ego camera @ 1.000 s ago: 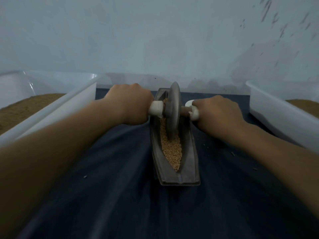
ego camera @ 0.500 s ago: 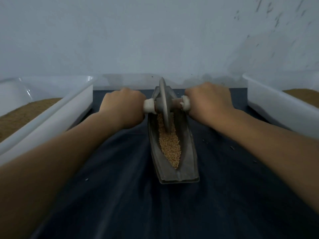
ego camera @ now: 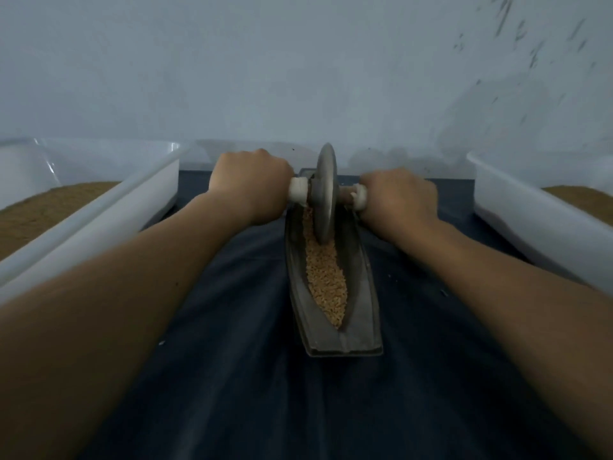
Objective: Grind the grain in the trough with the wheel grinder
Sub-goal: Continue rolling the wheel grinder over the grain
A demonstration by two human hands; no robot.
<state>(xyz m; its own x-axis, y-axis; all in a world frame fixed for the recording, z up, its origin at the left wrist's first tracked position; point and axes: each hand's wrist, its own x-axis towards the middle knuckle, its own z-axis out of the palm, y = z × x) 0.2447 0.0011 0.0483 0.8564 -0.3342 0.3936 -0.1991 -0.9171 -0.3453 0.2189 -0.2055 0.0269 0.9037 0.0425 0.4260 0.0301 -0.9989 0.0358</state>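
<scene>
Hands, count: two. The left hand (ego camera: 250, 184) is on the left side of the trough (ego camera: 365, 313) and the right hand (ego camera: 398, 197) on its right side, both level with its far end.
Hands, state: each is a closed fist wrapped round one handle of the wheel, back of the hand up.
Wheel: one grey disc (ego camera: 325, 194), standing on edge in the far half of the trough, its lower rim down in the grain (ego camera: 326, 280).
Handles: two, with one white end (ego camera: 298, 191) showing left of the disc and one (ego camera: 361, 195) right of it.
Trough: one, dark grey and boat-shaped, running lengthwise away from the person.
Grain: one tan bed along the trough's groove, tapering to a point toward the near end.
Bins: two white ones, one (ego camera: 99, 207) well left of the trough and one (ego camera: 530, 214) well right of it. Each holds brown fill (ego camera: 39, 207).
Hidden: the fingers lie under the fists, most of each handle is inside the grip, and the trough's far tip is behind the wheel.
Cut off: both bins run out of the picture's edges.
Unclear: I cannot tell what the brown fill is.
Surface: creased dark blue cloth (ego camera: 232, 376) under the trough, with a few pale flecks (ego camera: 161, 342). I cannot tell what lies beneath it.
Room: pale grey-blue wall (ego camera: 232, 78) just beyond the trough, with dark speckles at upper right.
</scene>
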